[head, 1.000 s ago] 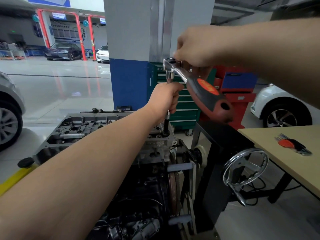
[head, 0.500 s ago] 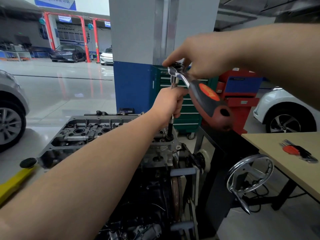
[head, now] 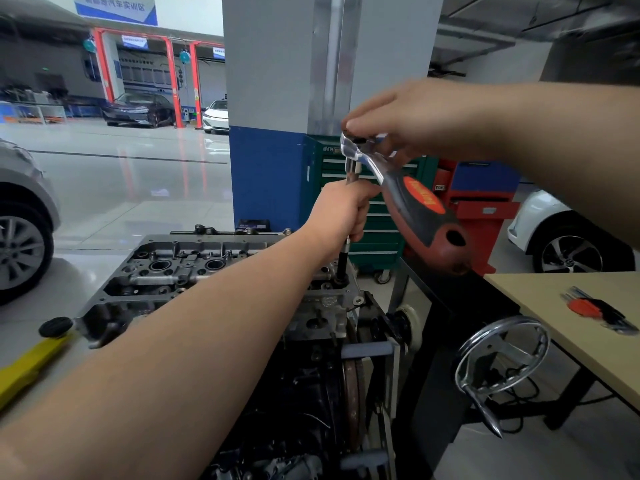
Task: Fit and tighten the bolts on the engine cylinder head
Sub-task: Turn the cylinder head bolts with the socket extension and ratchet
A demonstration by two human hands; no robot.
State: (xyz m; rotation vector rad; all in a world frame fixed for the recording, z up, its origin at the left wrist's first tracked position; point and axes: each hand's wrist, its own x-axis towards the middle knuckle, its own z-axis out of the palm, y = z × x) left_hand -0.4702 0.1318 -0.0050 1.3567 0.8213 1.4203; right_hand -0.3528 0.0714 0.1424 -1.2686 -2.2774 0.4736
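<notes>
The grey engine cylinder head (head: pixel 166 271) sits on top of a dark engine block on a stand. A ratchet wrench (head: pixel 415 202) with a red and black handle tops a long extension bar (head: pixel 343 258) that stands upright in a bolt hole at the head's right end. My left hand (head: pixel 343 211) grips the extension bar just under the ratchet. My right hand (head: pixel 398 123) holds the ratchet's chrome head from above, fingers curled over it. The bolt itself is hidden in the hole.
A chrome hand wheel (head: pixel 502 358) sticks out from the stand at the right. A wooden table (head: pixel 571 334) at the right holds a red set of hex keys (head: pixel 595 310). A green tool cabinet (head: pixel 377 216) and a pillar stand behind. Cars are parked at both sides.
The ratchet handle has swung slightly as my right hand shifted over its head. My left hand keeps its grip on the extension bar. The camera has moved a little.
</notes>
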